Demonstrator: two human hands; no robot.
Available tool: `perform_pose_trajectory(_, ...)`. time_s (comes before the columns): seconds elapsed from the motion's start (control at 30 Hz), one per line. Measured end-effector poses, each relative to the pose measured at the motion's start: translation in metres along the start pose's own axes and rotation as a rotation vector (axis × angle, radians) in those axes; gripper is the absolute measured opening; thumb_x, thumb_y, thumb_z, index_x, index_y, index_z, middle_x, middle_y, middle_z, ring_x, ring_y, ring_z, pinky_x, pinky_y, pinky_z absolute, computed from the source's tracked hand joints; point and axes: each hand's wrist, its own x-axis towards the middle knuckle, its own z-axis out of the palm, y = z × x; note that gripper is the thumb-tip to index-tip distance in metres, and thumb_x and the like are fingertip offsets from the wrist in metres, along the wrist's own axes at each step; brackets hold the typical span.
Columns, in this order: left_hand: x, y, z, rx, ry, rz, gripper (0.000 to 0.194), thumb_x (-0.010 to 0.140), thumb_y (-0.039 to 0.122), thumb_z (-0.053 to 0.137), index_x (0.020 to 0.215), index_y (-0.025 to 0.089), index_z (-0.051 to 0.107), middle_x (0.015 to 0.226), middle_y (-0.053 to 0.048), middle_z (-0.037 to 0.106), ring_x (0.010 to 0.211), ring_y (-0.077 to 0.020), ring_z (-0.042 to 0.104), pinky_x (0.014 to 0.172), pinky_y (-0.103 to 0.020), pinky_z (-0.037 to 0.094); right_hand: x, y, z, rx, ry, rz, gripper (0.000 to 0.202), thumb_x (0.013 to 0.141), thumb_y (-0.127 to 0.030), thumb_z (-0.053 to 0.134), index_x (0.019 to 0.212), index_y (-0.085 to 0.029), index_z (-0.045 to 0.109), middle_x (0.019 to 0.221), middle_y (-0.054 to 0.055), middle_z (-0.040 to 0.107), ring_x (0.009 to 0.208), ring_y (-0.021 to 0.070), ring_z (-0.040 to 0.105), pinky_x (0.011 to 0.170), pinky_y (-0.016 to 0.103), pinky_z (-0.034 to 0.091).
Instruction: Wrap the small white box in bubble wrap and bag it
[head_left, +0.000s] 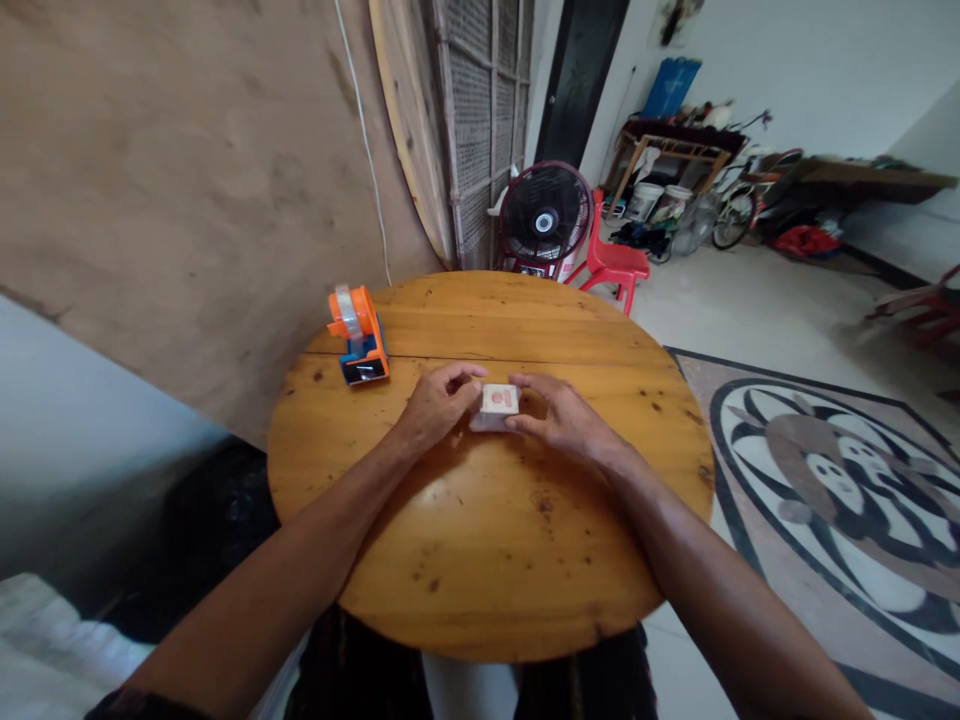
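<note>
A small pale block with a red print on top, which looks like a deck of playing cards (pixel 499 399), sits low over the middle of the round wooden table (pixel 480 560). My left hand (pixel 444 405) is at its left side, fingers curved, thumb tip against the near left edge. On the other side my right hand (pixel 559 412) grips it, thumb along the front and index finger at the back corner. Both hands close around the deck from opposite sides; the undersides of the fingers are hidden.
An orange and blue tape dispenser (pixel 361 335) stands at the table's far left. Beyond the table are a fan (pixel 545 220) and a red plastic chair (pixel 619 260). A brown wall (pixel 187 200) borders the left. A panda-patterned floor (pixel 847 480) lies to the right.
</note>
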Motion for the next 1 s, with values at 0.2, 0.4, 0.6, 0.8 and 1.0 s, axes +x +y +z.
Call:
perform_pose_trajectory(0.2,0.003,-0.008,-0.001,0.076,-0.104,0.056,0.024,0.078,0.029,0.058,0.095,0.014,0.066,0.076,-0.001,0.061,0.067,-0.0114,0.054,0.061,-0.021,0.043,0.0,-0.004,0.001,-0.018,0.033,-0.069,0.043,0.078,-0.033,0.07,0.12,-0.021,0.064,0.119,0.011,0.067,0.113,0.0268,0.061,0.1,0.046,0.042)
perform_pose_trajectory(0.4,0.0,0.005,-0.003,0.034,-0.167,-0.03,0.021,0.078,0.029,0.059,0.091,0.013,0.065,0.081,-0.001,0.063,0.068,-0.0104,0.055,0.062,-0.02,0.042,0.0,-0.005,0.003,0.049,0.017,-0.067,0.04,0.079,-0.031,0.07,0.118,-0.022,0.064,0.116,0.009,0.069,0.11,0.0247,0.063,0.098,0.041,0.044)
perform_pose_trajectory(0.6,0.0,0.002,-0.002,0.024,-0.045,0.012,0.029,0.076,0.029,0.061,0.1,0.013,0.063,0.067,0.003,0.054,0.058,-0.0087,0.05,0.055,-0.02,0.04,-0.002,0.002,-0.002,0.03,-0.024,-0.072,0.064,0.073,-0.041,0.074,0.131,-0.021,0.054,0.13,0.012,0.059,0.119,0.0267,0.056,0.101,0.043,0.042)
perform_pose_trajectory(0.8,0.002,0.003,-0.009,0.06,-0.037,-0.121,0.039,0.078,0.028,0.061,0.112,0.008,0.057,0.057,0.006,0.051,0.042,-0.0068,0.045,0.042,-0.019,0.036,-0.001,0.007,-0.011,0.029,-0.129,0.095,0.066,0.073,-0.038,0.074,0.131,-0.017,0.052,0.111,0.011,0.068,0.1,0.0235,0.064,0.089,0.038,0.048)
perform_pose_trajectory(1.0,0.003,-0.001,-0.007,-0.013,-0.187,-0.162,0.028,0.082,0.03,0.059,0.1,0.01,0.062,0.054,0.004,0.053,0.042,-0.0078,0.048,0.041,-0.019,0.041,-0.001,-0.005,-0.009,-0.008,-0.115,0.042,0.03,0.079,-0.034,0.067,0.104,-0.018,0.067,0.096,0.007,0.07,0.086,0.0199,0.063,0.076,0.031,0.046)
